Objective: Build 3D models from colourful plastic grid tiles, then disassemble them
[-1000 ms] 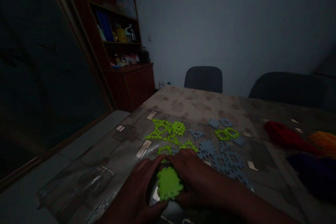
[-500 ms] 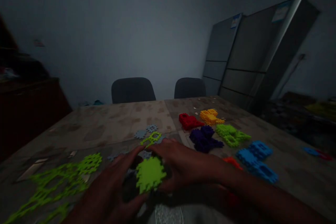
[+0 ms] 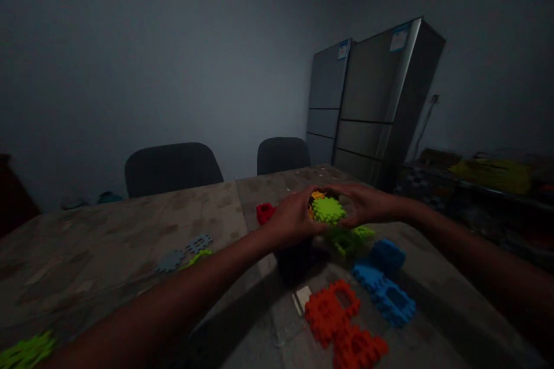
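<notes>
Between my two hands sits a lime-green interlocking block (image 3: 328, 210) with toothed edges, its flat face toward me. My left hand (image 3: 295, 212) grips its left side, and my right hand (image 3: 361, 204) curves round its right side with thumb and fingers. The hands are above a lime-green block assembly (image 3: 346, 240) on the table. Part of a yellow assembly (image 3: 319, 195) shows behind the held block. A red assembly (image 3: 265, 213) is just left of my left hand. Below it, a dark purple assembly (image 3: 298, 262) is mostly lost in shadow.
Nearer on the table (image 3: 208, 207) are a blue assembly (image 3: 385, 285), an orange assembly (image 3: 335, 317) and a small pale piece (image 3: 302, 300). Grey flat toothed pieces (image 3: 171, 261) and green ones (image 3: 28, 351) lie left. Two chairs (image 3: 173, 167) and a fridge (image 3: 372, 104) stand beyond.
My view has turned to the right. Both hands have carried the green block from the near middle of the table to the right, over the row of coloured assemblies.
</notes>
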`<control>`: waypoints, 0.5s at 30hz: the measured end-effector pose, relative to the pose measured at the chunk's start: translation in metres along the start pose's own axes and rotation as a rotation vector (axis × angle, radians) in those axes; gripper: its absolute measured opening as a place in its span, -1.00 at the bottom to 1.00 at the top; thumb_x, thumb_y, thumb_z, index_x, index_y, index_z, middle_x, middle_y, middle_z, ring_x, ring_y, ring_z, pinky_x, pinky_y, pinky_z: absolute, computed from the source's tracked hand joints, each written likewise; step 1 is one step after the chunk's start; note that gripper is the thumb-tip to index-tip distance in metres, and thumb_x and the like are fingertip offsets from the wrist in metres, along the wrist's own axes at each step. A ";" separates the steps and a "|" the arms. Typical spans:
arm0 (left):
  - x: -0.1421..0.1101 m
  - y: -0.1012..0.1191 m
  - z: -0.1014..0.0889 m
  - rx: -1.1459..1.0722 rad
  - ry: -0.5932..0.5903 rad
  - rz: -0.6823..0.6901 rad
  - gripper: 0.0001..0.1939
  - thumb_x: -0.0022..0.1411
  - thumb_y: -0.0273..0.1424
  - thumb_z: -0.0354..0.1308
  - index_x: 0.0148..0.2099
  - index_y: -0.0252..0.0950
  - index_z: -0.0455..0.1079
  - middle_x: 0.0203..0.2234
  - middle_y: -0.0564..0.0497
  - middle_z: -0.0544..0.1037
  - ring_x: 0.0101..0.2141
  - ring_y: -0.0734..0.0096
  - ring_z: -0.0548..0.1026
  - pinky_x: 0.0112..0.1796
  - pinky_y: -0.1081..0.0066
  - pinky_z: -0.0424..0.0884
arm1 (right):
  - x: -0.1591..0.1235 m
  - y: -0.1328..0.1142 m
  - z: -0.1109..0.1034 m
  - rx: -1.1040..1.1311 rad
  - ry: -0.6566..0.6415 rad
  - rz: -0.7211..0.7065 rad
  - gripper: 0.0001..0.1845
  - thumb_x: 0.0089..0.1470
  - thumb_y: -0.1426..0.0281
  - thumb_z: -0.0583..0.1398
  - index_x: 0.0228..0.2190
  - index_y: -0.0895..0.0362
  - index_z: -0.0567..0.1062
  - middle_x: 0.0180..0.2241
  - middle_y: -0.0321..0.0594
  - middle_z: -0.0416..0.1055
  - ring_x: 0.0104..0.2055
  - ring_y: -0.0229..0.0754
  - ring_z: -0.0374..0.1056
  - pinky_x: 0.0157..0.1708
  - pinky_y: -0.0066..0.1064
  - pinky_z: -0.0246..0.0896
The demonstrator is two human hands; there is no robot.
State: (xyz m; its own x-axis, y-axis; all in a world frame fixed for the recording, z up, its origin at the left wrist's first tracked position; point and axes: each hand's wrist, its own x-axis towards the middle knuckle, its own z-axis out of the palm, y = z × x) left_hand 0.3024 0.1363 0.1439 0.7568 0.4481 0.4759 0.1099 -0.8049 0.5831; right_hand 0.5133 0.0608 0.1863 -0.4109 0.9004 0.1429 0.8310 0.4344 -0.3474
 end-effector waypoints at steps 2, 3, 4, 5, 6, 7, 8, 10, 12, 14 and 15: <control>0.024 -0.010 0.019 -0.008 -0.025 -0.001 -0.27 -0.02 -0.40 0.41 0.21 -0.32 0.29 0.00 -0.13 0.54 -0.06 0.09 0.51 -0.03 0.23 0.42 | -0.008 0.024 -0.005 0.015 0.009 0.047 -0.15 -0.10 0.31 0.33 0.23 0.18 0.28 0.21 -0.04 0.34 0.24 0.07 0.23 0.26 -0.07 0.00; 0.035 -0.015 0.029 -0.009 -0.035 -0.009 -0.25 -0.02 -0.40 0.42 0.22 -0.33 0.28 -0.01 -0.14 0.54 -0.06 0.07 0.51 -0.03 0.22 0.42 | -0.011 0.036 -0.006 0.022 0.017 0.066 -0.14 -0.10 0.32 0.33 0.23 0.20 0.28 0.20 -0.04 0.34 0.24 0.07 0.23 0.26 -0.08 0.00; 0.044 -0.020 0.039 -0.007 -0.044 -0.019 -0.24 -0.03 -0.39 0.42 0.22 -0.34 0.28 -0.01 -0.14 0.55 -0.06 0.06 0.52 -0.03 0.21 0.43 | -0.015 0.047 -0.005 0.026 0.023 0.082 -0.14 -0.11 0.33 0.32 0.23 0.21 0.28 0.20 -0.03 0.34 0.24 0.07 0.24 0.26 -0.08 0.00; 0.053 -0.025 0.049 -0.003 -0.054 -0.030 -0.23 -0.03 -0.39 0.42 0.23 -0.33 0.28 -0.03 -0.14 0.56 -0.07 0.06 0.52 -0.05 0.21 0.44 | -0.018 0.058 -0.005 0.028 0.030 0.095 -0.13 -0.12 0.33 0.32 0.23 0.21 0.28 0.19 -0.02 0.35 0.23 0.07 0.25 0.25 -0.08 0.02; 0.061 -0.030 0.058 0.001 -0.065 -0.041 -0.23 -0.04 -0.38 0.42 0.23 -0.32 0.28 -0.05 -0.12 0.56 -0.09 0.06 0.53 -0.06 0.22 0.45 | -0.021 0.069 -0.003 0.031 0.031 0.105 -0.13 -0.13 0.34 0.32 0.23 0.21 0.28 0.19 -0.02 0.35 0.22 0.08 0.25 0.24 -0.07 0.03; 0.069 -0.036 0.068 0.006 -0.077 -0.051 -0.22 -0.05 -0.39 0.43 0.23 -0.30 0.28 -0.06 -0.11 0.57 -0.10 0.07 0.54 -0.08 0.23 0.46 | -0.023 0.080 -0.001 0.034 0.032 0.114 -0.13 -0.13 0.35 0.32 0.24 0.20 0.28 0.20 -0.01 0.34 0.22 0.09 0.26 0.23 -0.06 0.04; 0.076 -0.041 0.076 0.011 -0.089 -0.059 -0.22 -0.06 -0.39 0.43 0.23 -0.30 0.28 -0.06 -0.10 0.57 -0.11 0.07 0.54 -0.09 0.24 0.47 | -0.026 0.089 0.000 0.038 0.034 0.123 -0.13 -0.13 0.36 0.32 0.24 0.21 0.28 0.20 0.01 0.34 0.22 0.09 0.26 0.22 -0.06 0.06; 0.088 -0.049 0.091 0.023 -0.114 -0.070 -0.21 -0.07 -0.40 0.44 0.22 -0.31 0.29 -0.07 -0.11 0.57 -0.12 0.07 0.55 -0.11 0.24 0.47 | -0.030 0.107 0.004 0.047 0.036 0.135 -0.14 -0.12 0.37 0.32 0.23 0.22 0.29 0.19 0.04 0.35 0.21 0.10 0.28 0.20 -0.08 0.10; 0.097 -0.056 0.103 0.035 -0.140 -0.077 -0.23 -0.07 -0.40 0.45 0.20 -0.34 0.30 -0.06 -0.13 0.57 -0.13 0.08 0.55 -0.11 0.23 0.48 | -0.033 0.121 0.008 0.061 0.037 0.136 -0.17 -0.10 0.39 0.31 0.23 0.23 0.30 0.17 0.03 0.37 0.19 0.08 0.30 0.19 -0.12 0.14; 0.103 -0.062 0.111 0.045 -0.170 -0.080 -0.27 -0.04 -0.40 0.44 0.19 -0.35 0.31 -0.06 -0.14 0.56 -0.14 0.11 0.55 -0.10 0.20 0.48 | -0.035 0.131 0.013 0.079 0.035 0.128 -0.19 -0.09 0.41 0.30 0.23 0.22 0.31 0.17 0.00 0.39 0.18 0.05 0.32 0.18 -0.17 0.16; 0.104 -0.064 0.114 0.051 -0.184 -0.083 -0.28 -0.02 -0.41 0.44 0.18 -0.35 0.31 -0.05 -0.15 0.56 -0.14 0.12 0.55 -0.09 0.19 0.48 | -0.036 0.135 0.016 0.087 0.036 0.124 -0.20 -0.09 0.42 0.29 0.23 0.21 0.32 0.17 -0.01 0.38 0.18 0.04 0.32 0.19 -0.19 0.15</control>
State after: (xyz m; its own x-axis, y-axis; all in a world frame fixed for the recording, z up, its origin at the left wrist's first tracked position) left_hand 0.4480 0.1902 0.0807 0.8484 0.4386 0.2966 0.2056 -0.7892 0.5787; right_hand 0.6340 0.0867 0.1199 -0.2921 0.9480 0.1263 0.8381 0.3173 -0.4437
